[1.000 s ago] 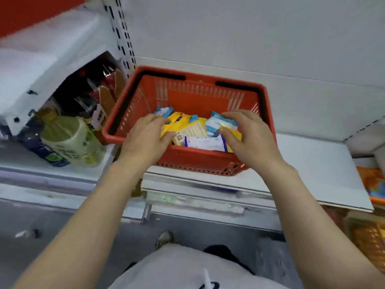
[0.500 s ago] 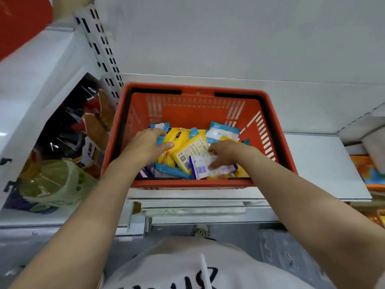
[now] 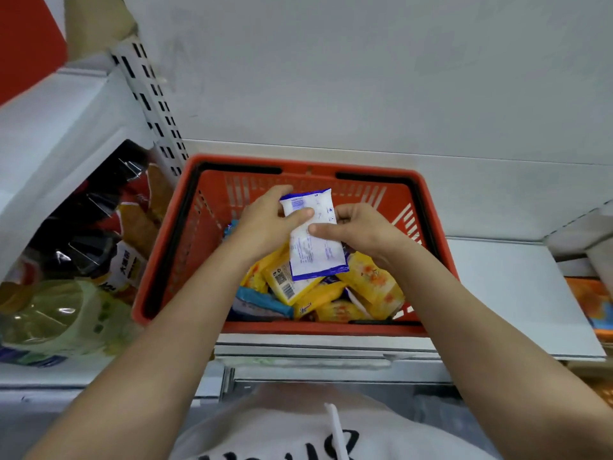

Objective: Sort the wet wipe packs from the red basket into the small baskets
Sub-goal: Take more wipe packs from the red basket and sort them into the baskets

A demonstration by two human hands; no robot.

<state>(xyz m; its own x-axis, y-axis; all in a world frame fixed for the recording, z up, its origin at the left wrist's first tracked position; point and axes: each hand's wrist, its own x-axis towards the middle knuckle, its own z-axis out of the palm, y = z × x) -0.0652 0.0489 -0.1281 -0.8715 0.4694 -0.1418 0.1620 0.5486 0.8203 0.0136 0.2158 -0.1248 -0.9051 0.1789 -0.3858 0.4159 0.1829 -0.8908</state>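
Two hands: left hand (image 3: 265, 224) and right hand (image 3: 358, 234) both pinch one white wipe pack (image 3: 313, 237).
Basket: red basket (image 3: 172, 254) on shelf (image 3: 517, 293), holding yellow packs (image 3: 371, 283).

Above the red basket (image 3: 159, 260) the way is open up the bare back wall (image 3: 365, 78), its right side gives onto bare shelf (image 3: 517, 293), while bottles (image 3: 49, 320) crowd its left and both hands (image 3: 265, 224) fill its middle.
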